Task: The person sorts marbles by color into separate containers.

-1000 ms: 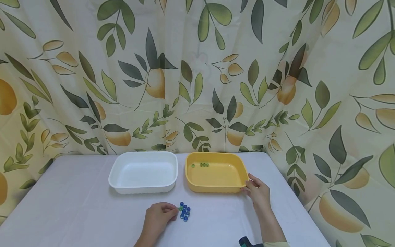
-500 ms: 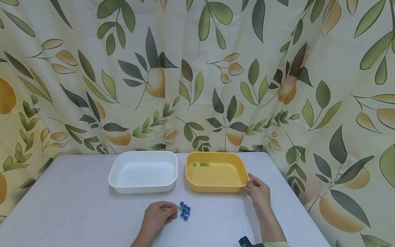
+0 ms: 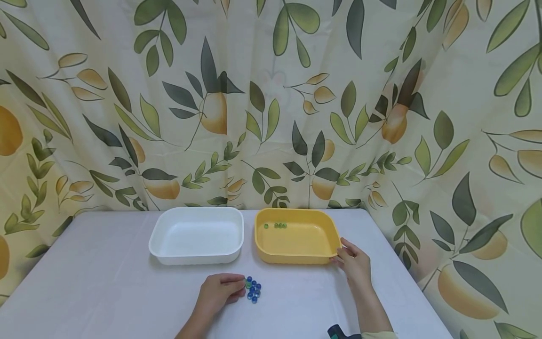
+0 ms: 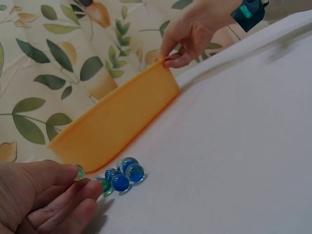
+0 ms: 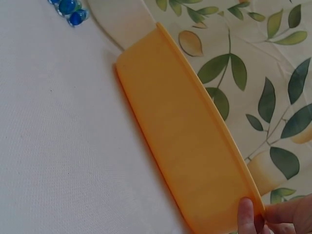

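My left hand (image 3: 218, 293) is at the left side of a cluster of blue marbles (image 3: 252, 290). In the left wrist view, a green marble (image 4: 79, 172) is pinched between its thumb and fingers. Another green marble (image 4: 105, 186) sits among the blue ones on the table, close to the fingertips. My right hand (image 3: 355, 264) grips the near right corner of a yellow tray (image 3: 296, 259), with a finger or thumb against its outer wall in the right wrist view. Several green marbles (image 3: 280, 226) lie inside that tray, towards its back left.
A white tray (image 3: 195, 260) stands left of the yellow one, a narrow gap between them. White cloth covers the table (image 3: 114, 292). A leaf-and-fruit curtain (image 3: 262, 113) hangs behind. A dark strap (image 4: 249, 14) is around the right wrist.
My left hand has shifted slightly up, away from the table's front, its fingertips still beside the marbles. The lone green marble in the yellow tray moved a little. My right hand stays put.
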The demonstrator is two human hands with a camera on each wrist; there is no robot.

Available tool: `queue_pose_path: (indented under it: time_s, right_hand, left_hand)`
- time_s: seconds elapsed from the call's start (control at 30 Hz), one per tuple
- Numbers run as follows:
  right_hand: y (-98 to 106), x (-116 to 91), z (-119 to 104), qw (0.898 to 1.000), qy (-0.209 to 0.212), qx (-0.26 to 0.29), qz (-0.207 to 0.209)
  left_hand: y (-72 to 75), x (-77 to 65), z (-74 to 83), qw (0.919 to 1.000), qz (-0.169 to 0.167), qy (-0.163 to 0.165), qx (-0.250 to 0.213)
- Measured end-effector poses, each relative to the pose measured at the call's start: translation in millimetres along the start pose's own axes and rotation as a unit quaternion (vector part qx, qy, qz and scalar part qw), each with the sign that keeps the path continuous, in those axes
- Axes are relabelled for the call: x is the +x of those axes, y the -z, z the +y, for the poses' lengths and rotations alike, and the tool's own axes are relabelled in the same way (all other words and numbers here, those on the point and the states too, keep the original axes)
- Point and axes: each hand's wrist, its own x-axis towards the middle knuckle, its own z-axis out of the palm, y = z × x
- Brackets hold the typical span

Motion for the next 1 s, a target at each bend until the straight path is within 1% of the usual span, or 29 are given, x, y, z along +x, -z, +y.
queue_pose_path:
  time_s: [0.17, 0.27, 0.4, 0.67, 0.83, 0.93, 1.0]
  right_hand:
    - [1.0, -0.5, -0.4, 1.000, -0.003, -0.002, -0.009]
    - [0.9, -0.4, -0.7, 1.000, -0.004, -0.001, -0.009]
    - [0.8, 0.1, -0.5, 1.000, -0.005, -0.005, -0.008]
    - [2.1, 0.7, -1.2, 1.000, -0.008, -0.004, -0.011]
    - [1.8, 0.9, -0.6, 1.000, -0.013, 0.002, -0.012]
    - [1.0, 1.4, -0.8, 1.000, -0.018, -0.003, -0.009]
    - [1.8, 1.2, -1.2, 1.000, -0.016, -0.004, -0.011]
  left_hand:
    - [-0.7, 2.7, 4.3, 0.9997, -0.009, -0.001, -0.023]
    - [-1.7, 3.0, 8.2, 0.9992, -0.015, -0.015, -0.034]
    - [-4.1, 4.9, 13.8, 0.9986, -0.024, -0.023, -0.042]
    - [-12.6, 11.2, 30.5, 0.9984, -0.024, -0.033, -0.040]
    - [-17.5, 14.6, 43.2, 0.9987, -0.016, -0.023, -0.043]
    - [-18.9, 15.2, 50.0, 0.9985, -0.016, -0.029, -0.044]
    - [-20.0, 15.4, 55.2, 0.9986, -0.017, -0.035, -0.037]
